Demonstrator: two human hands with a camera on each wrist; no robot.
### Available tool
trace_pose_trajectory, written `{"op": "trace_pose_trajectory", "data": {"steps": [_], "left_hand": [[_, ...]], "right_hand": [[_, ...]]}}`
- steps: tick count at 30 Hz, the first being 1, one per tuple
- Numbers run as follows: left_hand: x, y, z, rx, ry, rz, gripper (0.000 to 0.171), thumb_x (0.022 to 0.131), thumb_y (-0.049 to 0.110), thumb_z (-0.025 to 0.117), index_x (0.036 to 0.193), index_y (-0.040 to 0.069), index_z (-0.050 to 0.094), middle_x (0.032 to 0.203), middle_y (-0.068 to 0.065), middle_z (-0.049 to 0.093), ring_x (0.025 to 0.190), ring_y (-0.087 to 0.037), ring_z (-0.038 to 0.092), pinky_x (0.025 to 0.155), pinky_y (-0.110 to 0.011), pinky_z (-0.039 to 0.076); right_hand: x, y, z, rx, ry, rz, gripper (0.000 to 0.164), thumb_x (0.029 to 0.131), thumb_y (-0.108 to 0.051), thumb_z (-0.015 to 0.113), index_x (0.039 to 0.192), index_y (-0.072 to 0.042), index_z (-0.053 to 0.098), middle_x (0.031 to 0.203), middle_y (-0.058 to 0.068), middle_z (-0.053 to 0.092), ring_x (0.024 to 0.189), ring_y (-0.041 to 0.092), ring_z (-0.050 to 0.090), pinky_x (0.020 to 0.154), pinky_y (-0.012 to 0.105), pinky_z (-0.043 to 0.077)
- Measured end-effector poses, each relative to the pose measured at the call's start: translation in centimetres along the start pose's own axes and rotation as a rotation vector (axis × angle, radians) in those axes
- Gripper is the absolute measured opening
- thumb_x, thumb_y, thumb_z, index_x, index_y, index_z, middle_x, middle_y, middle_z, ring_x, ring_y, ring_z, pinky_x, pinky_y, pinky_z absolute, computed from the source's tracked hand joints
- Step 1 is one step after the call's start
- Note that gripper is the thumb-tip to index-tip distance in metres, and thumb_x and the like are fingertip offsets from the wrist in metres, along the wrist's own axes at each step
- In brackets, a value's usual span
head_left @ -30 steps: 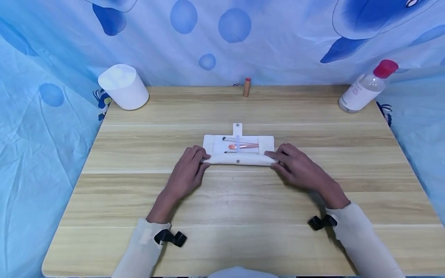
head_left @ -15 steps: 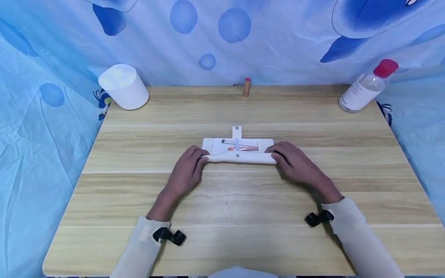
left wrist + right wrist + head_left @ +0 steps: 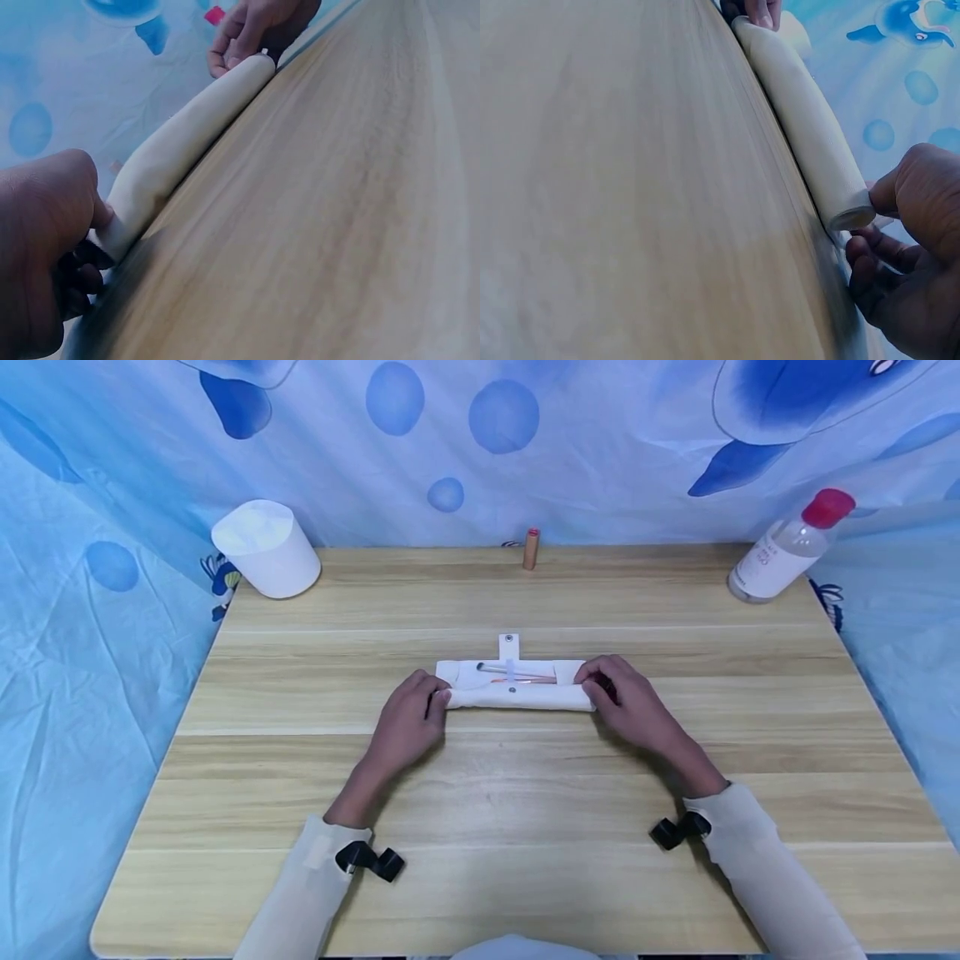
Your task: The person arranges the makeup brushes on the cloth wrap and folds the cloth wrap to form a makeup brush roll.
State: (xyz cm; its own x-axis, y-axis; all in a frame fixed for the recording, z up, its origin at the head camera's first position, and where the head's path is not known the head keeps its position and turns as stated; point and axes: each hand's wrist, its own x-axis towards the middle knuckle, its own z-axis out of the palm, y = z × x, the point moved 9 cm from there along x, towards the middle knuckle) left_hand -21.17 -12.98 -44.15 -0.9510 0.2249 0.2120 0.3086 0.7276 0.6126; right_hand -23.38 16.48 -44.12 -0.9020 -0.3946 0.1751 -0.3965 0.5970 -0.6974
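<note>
A white makeup brush roll (image 3: pixel 525 697) lies at the middle of the table, its near part rolled into a tube. Beyond the tube its flat part shows the shafts of makeup brushes (image 3: pixel 528 680) under a band, and a strap (image 3: pixel 508 647) with a snap points away. My left hand (image 3: pixel 407 718) pinches the tube's left end between thumb and fingers. At the right end, my right hand (image 3: pixel 633 706) grips it the same way. In the right wrist view, the tube (image 3: pixel 802 112) shows its coiled end by the right thumb.
At the table's far edge stand a white cylindrical container (image 3: pixel 273 556) on the left, a small brown tube with a red top (image 3: pixel 531 550) in the middle, and a red-capped clear bottle (image 3: pixel 780 556) on the right. A blue patterned curtain (image 3: pixel 600 460) hangs behind.
Both hands have rolled the near edge away from the body, so the tube has covered more of the flat part and the lowest brush is now hidden. The strap has shifted slightly nearer.
</note>
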Motion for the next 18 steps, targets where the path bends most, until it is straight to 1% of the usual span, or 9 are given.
{"op": "trace_pose_trajectory", "data": {"steps": [3,6,7,9,11,13,16,18], "left_hand": [[0.02,-0.04,0.00,0.002,0.006,-0.021,0.018,0.102,0.019,0.056,0.101,0.007,0.069,0.097,-0.001,0.059,0.088,-0.019,0.054,0.082,-0.036,0.045],[0.01,-0.06,0.11,0.007,0.008,-0.034,0.018,0.101,0.020,0.056,0.102,0.008,0.070,0.096,-0.001,0.058,0.088,-0.019,0.054,0.082,-0.035,0.045],[0.01,-0.05,0.13,0.007,0.008,-0.036,0.019,0.101,0.020,0.056,0.102,0.007,0.070,0.097,-0.001,0.058,0.089,-0.019,0.054,0.082,-0.035,0.045],[0.01,-0.07,0.17,0.012,0.009,-0.040,0.019,0.102,0.020,0.056,0.103,0.007,0.070,0.097,-0.001,0.058,0.090,-0.019,0.054,0.083,-0.036,0.045],[0.01,-0.15,0.17,0.013,0.010,-0.044,0.019,0.102,0.020,0.055,0.103,0.007,0.070,0.098,-0.001,0.059,0.091,-0.019,0.054,0.083,-0.036,0.045],[0.01,-0.24,0.12,0.003,0.016,-0.046,0.019,0.102,0.020,0.056,0.103,0.008,0.069,0.098,-0.001,0.059,0.090,-0.020,0.054,0.082,-0.036,0.044],[0.04,-0.42,-0.02,-0.036,0.038,-0.047,0.014,0.101,0.019,0.057,0.108,0.011,0.067,0.099,-0.001,0.059,0.089,-0.018,0.053,0.080,-0.036,0.044],[0.08,-0.53,-0.17,-0.066,0.063,-0.042,0.013,0.101,0.018,0.058,0.112,0.014,0.064,0.098,-0.002,0.057,0.086,-0.018,0.051,0.075,-0.036,0.043]], "right_hand": [[-0.04,-0.34,-0.33,-0.016,0.004,-0.026,0.010,0.103,-0.012,0.057,0.108,-0.018,0.063,0.104,0.001,0.056,0.090,0.017,0.049,0.073,0.033,0.042],[-0.28,-0.53,-0.61,-0.044,-0.021,-0.060,0.009,0.100,-0.016,0.063,0.108,-0.022,0.065,0.107,-0.004,0.056,0.089,0.014,0.050,0.073,0.031,0.043],[-0.38,-0.54,-0.68,-0.049,-0.036,-0.070,0.012,0.098,-0.018,0.067,0.109,-0.023,0.066,0.108,-0.005,0.056,0.089,0.013,0.051,0.073,0.030,0.044],[-0.56,-0.53,-0.72,-0.046,-0.072,-0.088,0.021,0.093,-0.021,0.074,0.112,-0.025,0.066,0.113,-0.007,0.055,0.091,0.013,0.052,0.075,0.030,0.046],[-0.68,-0.56,-0.64,-0.038,-0.105,-0.111,0.031,0.089,-0.021,0.079,0.117,-0.025,0.065,0.115,-0.006,0.055,0.092,0.013,0.053,0.075,0.030,0.047],[-0.73,-0.56,-0.52,-0.037,-0.122,-0.122,0.036,0.088,-0.021,0.081,0.119,-0.025,0.064,0.115,-0.006,0.054,0.092,0.013,0.053,0.075,0.029,0.047],[-0.62,-0.61,-0.46,-0.052,-0.101,-0.136,0.031,0.091,-0.020,0.077,0.119,-0.024,0.065,0.112,-0.006,0.057,0.091,0.011,0.052,0.074,0.029,0.046],[-0.52,-0.62,-0.49,-0.062,-0.071,-0.139,0.027,0.093,-0.020,0.075,0.118,-0.024,0.066,0.108,-0.007,0.059,0.089,0.010,0.053,0.073,0.029,0.046]]}}
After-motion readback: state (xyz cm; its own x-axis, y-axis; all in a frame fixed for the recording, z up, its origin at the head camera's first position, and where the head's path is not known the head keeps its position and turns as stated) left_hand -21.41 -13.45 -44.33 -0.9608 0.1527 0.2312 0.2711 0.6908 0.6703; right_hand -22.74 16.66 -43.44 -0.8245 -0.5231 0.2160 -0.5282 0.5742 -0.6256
